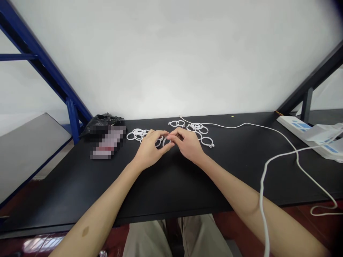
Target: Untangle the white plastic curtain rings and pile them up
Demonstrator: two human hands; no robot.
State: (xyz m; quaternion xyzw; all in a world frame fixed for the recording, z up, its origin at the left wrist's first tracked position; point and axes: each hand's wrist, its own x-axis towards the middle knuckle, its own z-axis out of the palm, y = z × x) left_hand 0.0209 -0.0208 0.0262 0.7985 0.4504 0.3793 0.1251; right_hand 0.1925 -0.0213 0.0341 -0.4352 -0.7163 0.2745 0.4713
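Observation:
Both hands meet above the middle of the black table. A white curtain ring (164, 141) is held between them, partly hidden by the fingers. My left hand (150, 147) curves round the ring's left side with thumb and fingers closed on it. Pinched fingers of my right hand (189, 144) grip the ring's right side. Just left of and behind my left hand lies a heap of white rings (137, 134). Another group of rings (197, 126) lies behind my right hand, with a single ring (207, 142) with a small eyelet at its right.
A black plastic bag (103, 123) and a blurred-out packet (108, 142) lie at the left. A white cable (264, 178) loops across the right side, passing over my right forearm. A white-and-blue box (308, 132) sits far right. Blue posts (71, 114) and a white wall (174, 60) bound the table (171, 189).

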